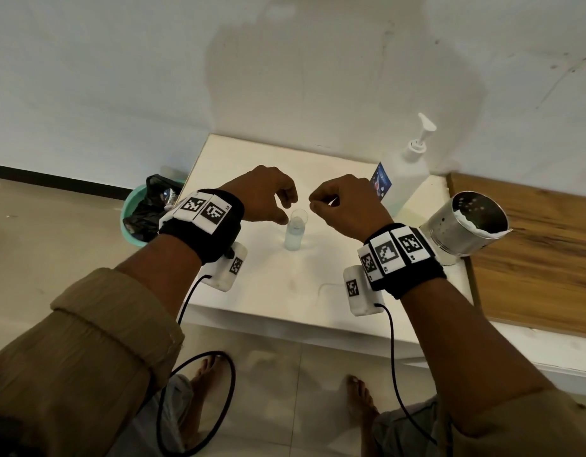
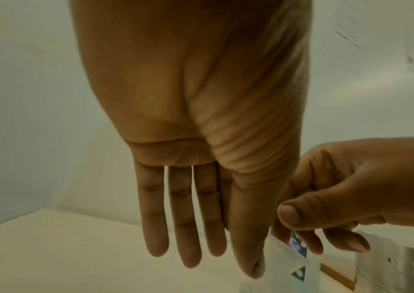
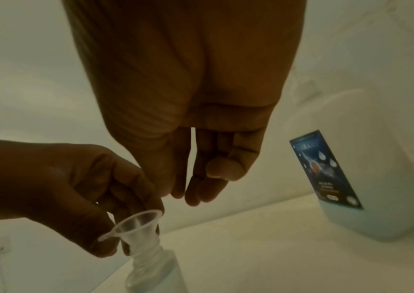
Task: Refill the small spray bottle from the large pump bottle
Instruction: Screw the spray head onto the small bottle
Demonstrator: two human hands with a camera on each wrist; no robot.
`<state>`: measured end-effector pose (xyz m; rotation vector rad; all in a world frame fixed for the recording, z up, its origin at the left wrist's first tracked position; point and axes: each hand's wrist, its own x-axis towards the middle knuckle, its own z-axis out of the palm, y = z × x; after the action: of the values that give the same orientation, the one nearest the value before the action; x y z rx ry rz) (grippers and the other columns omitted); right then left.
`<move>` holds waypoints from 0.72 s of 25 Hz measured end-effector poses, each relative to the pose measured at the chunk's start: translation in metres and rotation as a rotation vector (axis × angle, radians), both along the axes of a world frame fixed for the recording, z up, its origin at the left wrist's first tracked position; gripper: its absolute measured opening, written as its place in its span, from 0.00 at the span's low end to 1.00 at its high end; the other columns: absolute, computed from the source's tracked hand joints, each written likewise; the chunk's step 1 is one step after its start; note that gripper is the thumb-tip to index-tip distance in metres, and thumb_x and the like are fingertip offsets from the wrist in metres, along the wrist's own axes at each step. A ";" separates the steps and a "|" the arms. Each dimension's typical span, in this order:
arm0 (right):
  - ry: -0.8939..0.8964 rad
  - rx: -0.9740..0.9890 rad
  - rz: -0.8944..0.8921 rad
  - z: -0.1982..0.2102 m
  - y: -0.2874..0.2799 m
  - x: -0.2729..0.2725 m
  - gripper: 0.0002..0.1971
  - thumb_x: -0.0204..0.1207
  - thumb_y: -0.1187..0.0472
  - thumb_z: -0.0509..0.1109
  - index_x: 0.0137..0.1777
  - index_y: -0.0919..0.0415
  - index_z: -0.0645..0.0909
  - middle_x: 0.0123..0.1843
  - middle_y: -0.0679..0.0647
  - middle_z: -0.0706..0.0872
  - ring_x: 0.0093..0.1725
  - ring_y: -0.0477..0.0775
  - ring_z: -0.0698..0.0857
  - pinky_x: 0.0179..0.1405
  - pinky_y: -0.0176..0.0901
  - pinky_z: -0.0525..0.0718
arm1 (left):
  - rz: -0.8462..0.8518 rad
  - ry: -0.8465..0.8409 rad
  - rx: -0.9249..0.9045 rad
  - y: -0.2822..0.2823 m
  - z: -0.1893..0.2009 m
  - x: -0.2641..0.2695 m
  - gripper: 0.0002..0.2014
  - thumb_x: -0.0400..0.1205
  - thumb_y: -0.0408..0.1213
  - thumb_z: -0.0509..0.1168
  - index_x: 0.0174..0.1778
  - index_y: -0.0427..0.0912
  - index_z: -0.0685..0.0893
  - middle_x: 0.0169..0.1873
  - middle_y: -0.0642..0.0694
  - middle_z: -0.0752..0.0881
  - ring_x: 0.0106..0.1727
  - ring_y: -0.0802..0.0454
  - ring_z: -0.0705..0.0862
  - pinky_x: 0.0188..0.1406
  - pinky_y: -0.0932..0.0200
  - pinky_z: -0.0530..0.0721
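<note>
— What's the setting?
— A white table (image 1: 318,291) against a pale wall (image 1: 120,77), a wooden board (image 1: 532,258) to the right.

— Where's the spray bottle?
— The spray bottle (image 1: 293,237) stands uncapped mid-table, a clear funnel (image 3: 138,226) in its neck. The pump bottle (image 1: 405,173) stands behind, to the right, beside a metal can (image 1: 463,225).

— And the hands?
— The left hand (image 1: 262,196) pinches the funnel's rim. The right hand (image 1: 346,206) hovers just beside it, fingers loosely curled, holding nothing.

A left hand (image 3: 57,190) pinches a clear funnel (image 3: 135,228) seated in the small bottle's (image 3: 153,271) threaded neck.
</note>
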<state>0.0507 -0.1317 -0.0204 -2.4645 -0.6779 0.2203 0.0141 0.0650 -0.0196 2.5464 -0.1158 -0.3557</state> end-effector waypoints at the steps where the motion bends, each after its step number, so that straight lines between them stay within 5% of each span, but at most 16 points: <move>1: 0.025 -0.002 0.006 -0.002 0.001 -0.001 0.06 0.77 0.55 0.74 0.49 0.53 0.91 0.44 0.47 0.92 0.38 0.40 0.84 0.42 0.29 0.76 | 0.001 -0.001 -0.006 0.000 0.000 0.000 0.18 0.71 0.37 0.78 0.57 0.47 0.86 0.48 0.55 0.88 0.42 0.67 0.81 0.35 0.69 0.75; 5: 0.079 0.028 -0.001 -0.002 0.004 -0.003 0.06 0.77 0.57 0.74 0.51 0.56 0.91 0.37 0.49 0.90 0.33 0.38 0.84 0.30 0.14 0.72 | 0.005 -0.017 -0.035 -0.001 0.000 0.000 0.18 0.70 0.38 0.79 0.56 0.47 0.86 0.45 0.56 0.88 0.42 0.65 0.82 0.35 0.68 0.76; 14: 0.085 0.049 -0.004 -0.002 0.008 -0.006 0.07 0.75 0.60 0.75 0.51 0.57 0.91 0.41 0.48 0.90 0.37 0.41 0.84 0.31 0.17 0.72 | -0.019 -0.043 -0.027 -0.002 0.002 -0.001 0.15 0.71 0.37 0.79 0.53 0.48 0.89 0.49 0.56 0.88 0.40 0.72 0.80 0.35 0.72 0.73; 18: 0.092 0.071 -0.032 0.000 0.008 -0.006 0.05 0.73 0.61 0.75 0.47 0.57 0.91 0.36 0.44 0.87 0.33 0.37 0.82 0.29 0.16 0.72 | -0.017 -0.038 -0.051 -0.002 0.004 -0.002 0.14 0.70 0.38 0.79 0.51 0.49 0.90 0.49 0.57 0.89 0.42 0.66 0.85 0.39 0.68 0.78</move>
<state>0.0445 -0.1233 -0.0207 -2.3800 -0.5968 0.2910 0.0118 0.0634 -0.0152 2.5039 -0.1592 -0.3076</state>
